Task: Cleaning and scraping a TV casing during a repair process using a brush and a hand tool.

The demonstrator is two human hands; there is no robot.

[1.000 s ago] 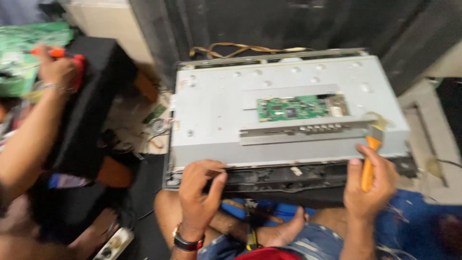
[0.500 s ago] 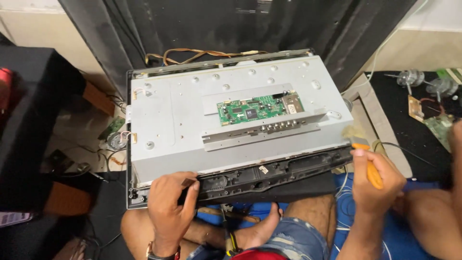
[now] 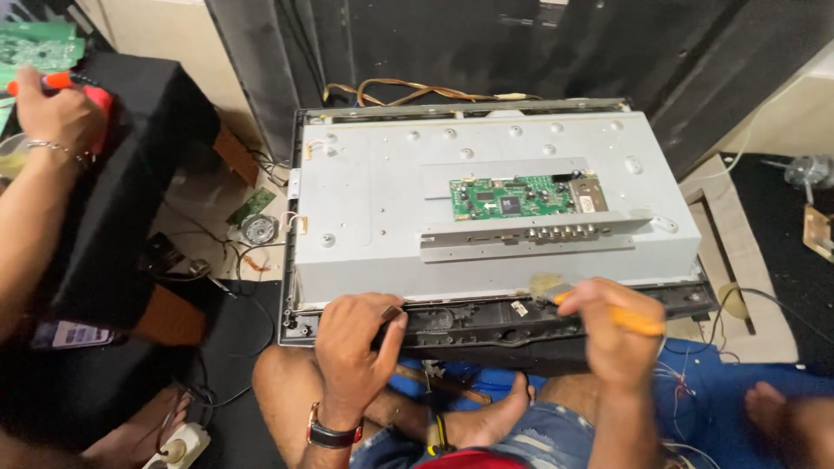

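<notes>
From the head camera, an opened flat-screen television [image 3: 486,204] lies back-up across the person's legs, its metal pan holding a green circuit board [image 3: 512,196]. The left hand [image 3: 356,347] clamps the black lower frame [image 3: 521,320]. The right hand [image 3: 617,326], blurred, pinches an orange-handled brush [image 3: 608,308] on that edge. At left, another person's hand [image 3: 52,108] holds a red tool.

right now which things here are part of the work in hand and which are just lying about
In use:
- opened screen chassis, its black lower frame gripped by the left hand
- orange-handled brush in the right hand
- green circuit board on the chassis

Lying about:
- small round speaker on the floor
- white power strip
- loose brown cables behind the chassis
</notes>
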